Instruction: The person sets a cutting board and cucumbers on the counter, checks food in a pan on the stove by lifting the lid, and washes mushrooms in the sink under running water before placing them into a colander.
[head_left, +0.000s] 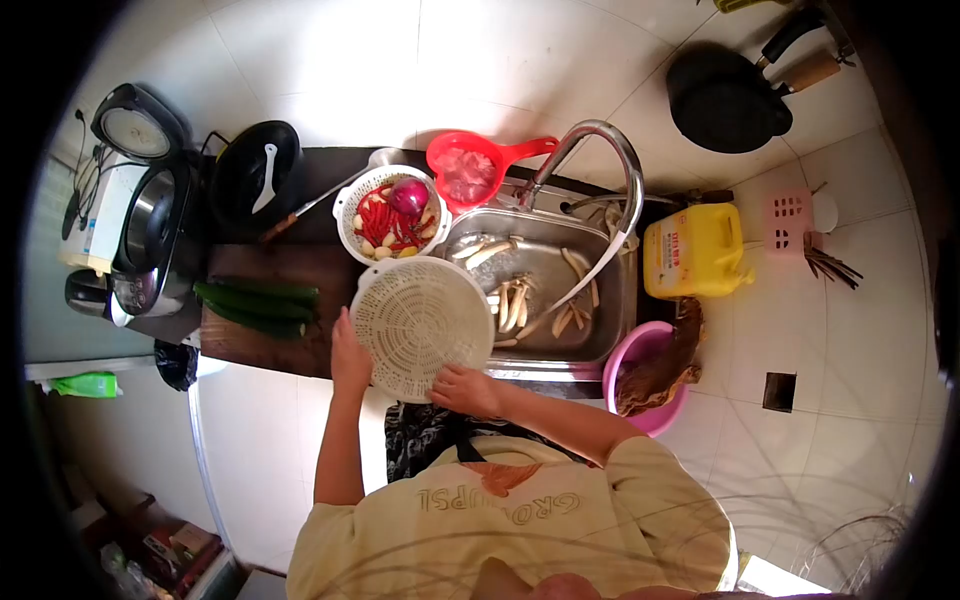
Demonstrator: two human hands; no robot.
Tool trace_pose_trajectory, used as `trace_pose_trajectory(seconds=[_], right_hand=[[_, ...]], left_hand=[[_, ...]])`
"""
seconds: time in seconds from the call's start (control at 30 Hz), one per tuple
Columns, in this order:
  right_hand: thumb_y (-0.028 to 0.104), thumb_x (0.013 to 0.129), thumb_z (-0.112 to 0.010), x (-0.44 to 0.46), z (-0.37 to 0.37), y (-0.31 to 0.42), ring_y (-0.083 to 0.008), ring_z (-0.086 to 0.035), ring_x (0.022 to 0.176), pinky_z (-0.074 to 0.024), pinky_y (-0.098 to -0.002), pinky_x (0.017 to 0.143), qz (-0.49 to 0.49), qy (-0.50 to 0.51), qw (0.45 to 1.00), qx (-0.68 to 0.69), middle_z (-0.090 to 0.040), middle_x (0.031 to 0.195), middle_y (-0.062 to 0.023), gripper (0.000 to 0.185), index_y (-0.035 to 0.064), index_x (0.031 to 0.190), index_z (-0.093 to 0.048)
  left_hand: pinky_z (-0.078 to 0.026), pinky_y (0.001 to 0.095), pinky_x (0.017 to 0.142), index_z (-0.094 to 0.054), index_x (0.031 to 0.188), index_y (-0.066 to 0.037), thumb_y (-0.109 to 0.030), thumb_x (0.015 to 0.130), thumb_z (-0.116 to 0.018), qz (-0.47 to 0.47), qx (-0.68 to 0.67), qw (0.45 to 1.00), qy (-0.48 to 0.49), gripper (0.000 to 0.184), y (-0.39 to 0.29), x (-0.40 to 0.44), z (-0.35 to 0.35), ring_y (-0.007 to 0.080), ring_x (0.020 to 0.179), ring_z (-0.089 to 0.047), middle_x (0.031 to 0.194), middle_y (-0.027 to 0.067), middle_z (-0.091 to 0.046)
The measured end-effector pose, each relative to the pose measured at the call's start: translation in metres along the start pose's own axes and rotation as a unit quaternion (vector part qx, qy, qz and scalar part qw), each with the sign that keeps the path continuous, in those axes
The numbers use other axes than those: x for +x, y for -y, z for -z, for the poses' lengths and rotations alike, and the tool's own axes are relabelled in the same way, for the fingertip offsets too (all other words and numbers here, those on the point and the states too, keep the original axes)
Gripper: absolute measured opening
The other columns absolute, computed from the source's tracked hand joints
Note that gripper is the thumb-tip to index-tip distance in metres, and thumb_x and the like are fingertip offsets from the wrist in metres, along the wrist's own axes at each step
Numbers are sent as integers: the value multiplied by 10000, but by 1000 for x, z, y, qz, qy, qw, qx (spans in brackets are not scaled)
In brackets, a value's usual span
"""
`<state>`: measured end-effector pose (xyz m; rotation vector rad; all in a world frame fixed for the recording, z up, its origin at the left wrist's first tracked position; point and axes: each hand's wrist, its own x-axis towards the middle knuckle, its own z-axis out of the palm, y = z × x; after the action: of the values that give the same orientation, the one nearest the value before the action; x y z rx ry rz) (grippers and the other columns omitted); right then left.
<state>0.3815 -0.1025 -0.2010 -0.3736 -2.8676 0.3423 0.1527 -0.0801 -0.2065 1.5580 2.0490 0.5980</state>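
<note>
A cream plastic colander (424,322) is held between my two hands at the counter's front edge, over the left end of the metal sink (610,335). My left hand (350,352) grips its left rim, and my right hand (466,388) closes on its lower rim. Pale, long strips that look like mushroom pieces (513,304) lie in the sink under the curved faucet (638,170). Behind the colander stands a white basket (343,212) holding red chillies (377,218), garlic cloves and a purple onion (409,196).
Green cucumber-like vegetables (258,305) lie on a brown board (230,340) at left. A red strainer (467,170) with pale pink pieces sits behind the sink. On the right are a yellow jug (692,252) and a pink basin (655,345). A rice cooker (150,240) stands far left.
</note>
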Motion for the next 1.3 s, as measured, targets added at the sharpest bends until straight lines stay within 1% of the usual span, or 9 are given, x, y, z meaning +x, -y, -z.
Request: trace_pose_trajectory(seconds=[0.3,0.37,0.57,0.67,0.9,0.97,1.07,1.13,1.3], right_hand=[[403,764,-513,-112,-65,-129,-327,-485,930,-400,-390,788,-574,-41,812,97,-440,1082,-158,559,14,1142,-378],[475,717,-541,-103,-73,-151,-356,-457,1014,-397,-391,828,-768,14,622,153,-426,1117,-235,676,-32,1130,-373],[446,661,-628,-122,-109,-166,-374,-472,994,-410,-379,811,-681,75,689,238,-424,1127,-280,781,-73,1154,-314],[355,653,-655,-152,-123,-185,-350,-529,880,-423,-405,727,-673,-147,664,290,-522,985,-250,656,-25,1115,-385],[226,713,-597,-156,-132,-181,-290,-562,817,-451,-360,664,-645,-15,704,298,-562,887,-166,429,-23,1029,-448],[164,737,-561,-145,-91,-175,-217,-567,759,-455,-299,626,-651,-184,366,639,-560,871,-118,324,-10,997,-476],[160,754,-559,-157,-74,-178,-184,-568,780,-459,-273,595,-588,-196,365,695,-564,876,-95,283,3,979,-487],[138,766,-537,-158,-53,-168,-175,-559,730,-452,-267,565,-544,-199,390,715,-560,859,-87,265,7,989,-482],[159,819,-468,-160,-11,-140,-147,-527,588,-403,-243,459,-576,-171,474,644,-543,782,-53,262,52,1059,-468]], left_hand=[[-325,395,893,-394,1151,14,-7,716,-533,-112,83,969,-203,457,-65,-21,12,359,1081,-384,1190,207,-381],[-355,405,857,-476,1059,11,-26,699,-558,-200,4,961,-191,371,-89,-41,-10,349,1013,-446,1091,193,-473],[-467,317,677,-552,879,-39,-1,670,-569,-345,-211,914,-20,213,-155,-95,-97,269,816,-555,913,118,-554],[-456,318,675,-548,841,-30,-10,715,-548,-276,-231,931,61,127,-149,-102,-141,269,807,-554,912,120,-559],[-416,369,743,-498,976,-15,-85,756,-530,-8,-260,960,107,233,-131,-58,-210,315,905,-499,975,165,-516],[-409,372,755,-467,1026,-7,-113,757,-539,56,-236,966,91,298,-119,-39,-242,325,934,-482,994,189,-499],[-403,395,771,-396,1111,-1,-170,783,-530,70,-242,966,61,392,-120,-7,-266,304,964,-473,1021,203,-484],[-431,308,703,-392,1123,-14,-208,839,-465,332,-565,697,290,352,-149,4,-237,221,845,-534,989,116,-521],[-443,269,589,-446,1037,-41,-258,856,-439,214,-700,634,249,283,-187,17,-264,159,774,-531,797,50,-508]])
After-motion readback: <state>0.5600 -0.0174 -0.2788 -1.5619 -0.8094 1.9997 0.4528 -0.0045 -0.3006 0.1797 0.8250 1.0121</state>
